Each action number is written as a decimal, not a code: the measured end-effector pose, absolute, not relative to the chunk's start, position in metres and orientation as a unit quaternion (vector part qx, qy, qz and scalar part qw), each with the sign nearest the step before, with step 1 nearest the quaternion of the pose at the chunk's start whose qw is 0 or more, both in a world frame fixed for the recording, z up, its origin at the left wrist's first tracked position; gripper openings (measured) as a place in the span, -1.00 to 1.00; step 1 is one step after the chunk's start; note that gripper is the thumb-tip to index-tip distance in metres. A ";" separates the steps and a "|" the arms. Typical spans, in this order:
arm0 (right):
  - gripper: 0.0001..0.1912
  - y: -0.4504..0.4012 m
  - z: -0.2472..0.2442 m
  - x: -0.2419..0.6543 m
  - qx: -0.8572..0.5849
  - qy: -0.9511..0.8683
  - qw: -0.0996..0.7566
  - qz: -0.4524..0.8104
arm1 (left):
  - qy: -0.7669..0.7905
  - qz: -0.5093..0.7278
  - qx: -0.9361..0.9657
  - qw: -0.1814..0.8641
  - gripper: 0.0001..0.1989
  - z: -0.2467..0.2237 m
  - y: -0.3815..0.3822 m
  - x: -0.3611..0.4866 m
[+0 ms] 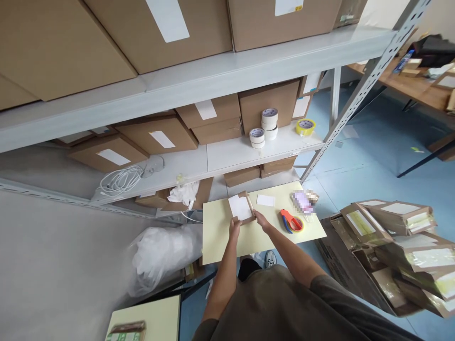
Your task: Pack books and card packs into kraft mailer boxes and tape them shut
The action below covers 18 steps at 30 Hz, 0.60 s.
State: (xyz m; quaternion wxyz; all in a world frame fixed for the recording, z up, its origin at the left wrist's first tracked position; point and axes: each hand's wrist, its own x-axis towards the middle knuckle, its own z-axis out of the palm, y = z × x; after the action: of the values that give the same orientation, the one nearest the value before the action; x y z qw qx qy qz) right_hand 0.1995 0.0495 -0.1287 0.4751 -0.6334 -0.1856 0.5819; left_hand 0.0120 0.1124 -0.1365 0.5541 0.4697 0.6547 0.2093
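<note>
A small cardboard box [246,221] with white paper [241,207] on top lies at the back left of a pale yellow table [215,241]. My left hand [234,227] grips the box's near edge. On its right side, my right hand [261,219] holds the near right corner. A white label [266,200] lies flat to the right of the box. Farther right is a red and blue tape dispenser [291,221], with a blurred-out purple item [303,201] behind it.
Behind the table stands a grey metal shelf [231,158] with cartons, white tape rolls [257,137], yellow tape [305,127] and a coiled cable [121,180]. Bubble wrap [163,251] is at the left. Packed boxes [401,251] are piled at the right.
</note>
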 end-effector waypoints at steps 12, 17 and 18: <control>-0.32 0.062 -0.145 0.241 -0.744 -0.293 0.395 0.452 | 0.711 0.085 0.577 0.393 -0.52 -0.148 0.134 0.011; -0.30 0.067 -0.149 0.280 -0.784 -0.267 0.357 0.432 | 0.747 0.089 0.559 0.349 -0.48 -0.137 0.163 0.020; -0.29 0.067 -0.152 0.286 -0.792 -0.260 0.343 0.433 | 0.757 0.100 0.558 0.326 -0.45 -0.134 0.166 0.023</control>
State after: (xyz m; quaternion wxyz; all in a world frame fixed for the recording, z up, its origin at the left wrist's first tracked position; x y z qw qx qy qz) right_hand 0.2862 0.0672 -0.1517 0.3428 -0.7920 -0.2597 0.4334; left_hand 0.0230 0.1663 -0.1343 0.3260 0.5580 0.7566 0.0998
